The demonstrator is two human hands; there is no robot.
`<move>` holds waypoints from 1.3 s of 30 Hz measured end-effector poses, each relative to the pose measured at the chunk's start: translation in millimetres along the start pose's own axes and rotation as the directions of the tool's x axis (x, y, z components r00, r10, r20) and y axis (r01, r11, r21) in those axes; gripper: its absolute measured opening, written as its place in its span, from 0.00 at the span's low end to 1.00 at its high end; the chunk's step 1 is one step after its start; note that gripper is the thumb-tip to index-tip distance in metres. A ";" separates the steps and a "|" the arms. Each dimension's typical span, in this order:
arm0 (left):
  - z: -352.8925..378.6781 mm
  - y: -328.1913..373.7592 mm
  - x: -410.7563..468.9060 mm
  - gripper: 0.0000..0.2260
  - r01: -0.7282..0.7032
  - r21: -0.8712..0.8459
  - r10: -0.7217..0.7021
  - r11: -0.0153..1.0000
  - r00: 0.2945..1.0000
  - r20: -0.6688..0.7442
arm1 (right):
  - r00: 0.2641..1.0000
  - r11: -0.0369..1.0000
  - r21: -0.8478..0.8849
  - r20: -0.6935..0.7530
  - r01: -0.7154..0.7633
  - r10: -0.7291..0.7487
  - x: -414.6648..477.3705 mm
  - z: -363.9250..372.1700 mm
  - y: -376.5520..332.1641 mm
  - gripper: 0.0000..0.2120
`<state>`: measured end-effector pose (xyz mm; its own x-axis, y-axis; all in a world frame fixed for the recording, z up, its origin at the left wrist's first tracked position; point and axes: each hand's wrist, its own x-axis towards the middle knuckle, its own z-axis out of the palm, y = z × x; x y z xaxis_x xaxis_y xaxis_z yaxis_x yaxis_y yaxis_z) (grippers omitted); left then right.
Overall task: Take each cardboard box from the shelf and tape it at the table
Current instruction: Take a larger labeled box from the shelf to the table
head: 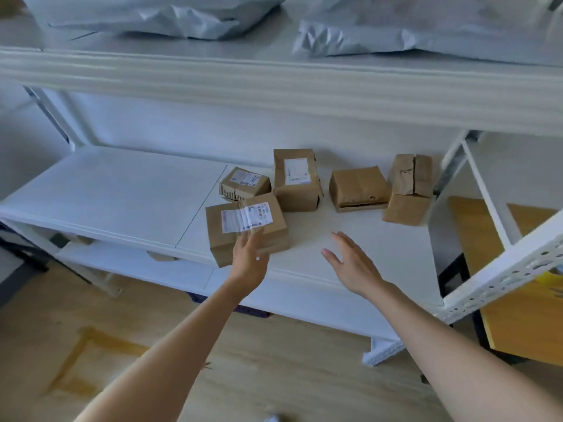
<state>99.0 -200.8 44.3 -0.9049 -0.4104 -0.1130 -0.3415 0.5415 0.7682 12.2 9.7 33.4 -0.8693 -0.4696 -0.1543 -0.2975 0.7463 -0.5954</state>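
Outstretched and holding nothing, the left grip (248,258) touches the nearest cardboard box (243,222) at the shelf (122,190) front edge, the right grip (350,264) open and empty nearby; a one-sided nudge could tip it to the floor (91,330).

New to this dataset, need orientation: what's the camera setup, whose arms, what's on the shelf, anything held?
No machine: a person's two bare arms, filmed by one wide-angle camera worn on the head, looking down. A white shelf holds five cardboard boxes, some labelled; grey plastic bags lie on the level above. The left hand reaches the nearest box, fingers at its front, not gripping. The right hand hovers open over the board. Nothing is held.
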 end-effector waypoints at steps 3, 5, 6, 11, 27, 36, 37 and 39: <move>-28.9 -24.7 36.8 0.28 0.071 0.049 -0.070 0.996 0.997 -0.016 | 0.999 1.000 0.012 0.032 0.000 0.000 43.3 14.1 -25.9 0.28; -43.3 -40.0 59.6 0.30 0.114 0.036 -0.113 0.993 0.993 -0.016 | 0.999 0.999 0.035 0.050 -0.010 0.008 70.0 23.5 -40.1 0.29; -49.0 -47.4 69.8 0.31 0.130 0.014 -0.130 0.991 0.991 -0.009 | 0.998 0.998 0.061 0.057 -0.023 0.019 82.2 28.3 -46.6 0.29; -59.7 -71.9 109.2 0.32 0.193 -0.115 -0.188 0.975 0.981 0.047 | 0.990 0.978 0.179 0.112 -0.109 0.090 130.3 48.1 -69.0 0.32; -51.5 -99.0 137.7 0.31 0.337 -0.487 -0.365 0.806 0.930 0.038 | 0.968 0.835 0.490 0.136 -0.250 0.210 164.6 73.9 -81.6 0.24; -28.7 -59.7 92.9 0.31 0.261 -0.499 -0.268 0.827 0.962 0.058 | 0.967 0.813 0.532 0.043 -0.235 0.251 106.6 46.7 -57.5 0.25; -23.8 -53.7 84.8 0.31 0.256 -0.493 -0.259 0.832 0.964 0.065 | 0.965 0.815 0.529 0.033 -0.238 0.260 95.7 42.8 -52.1 0.26; -13.0 -40.9 66.6 0.31 0.244 -0.482 -0.236 0.841 0.969 0.079 | 0.961 0.811 0.535 0.009 -0.237 0.275 71.0 34.8 -39.6 0.26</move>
<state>56.0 -259.9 13.6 -0.8159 -0.4673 -0.3405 -0.3859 0.0016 0.9225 -24.0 -69.6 18.6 -0.9140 -0.2508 -0.3191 0.1756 0.4644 -0.8681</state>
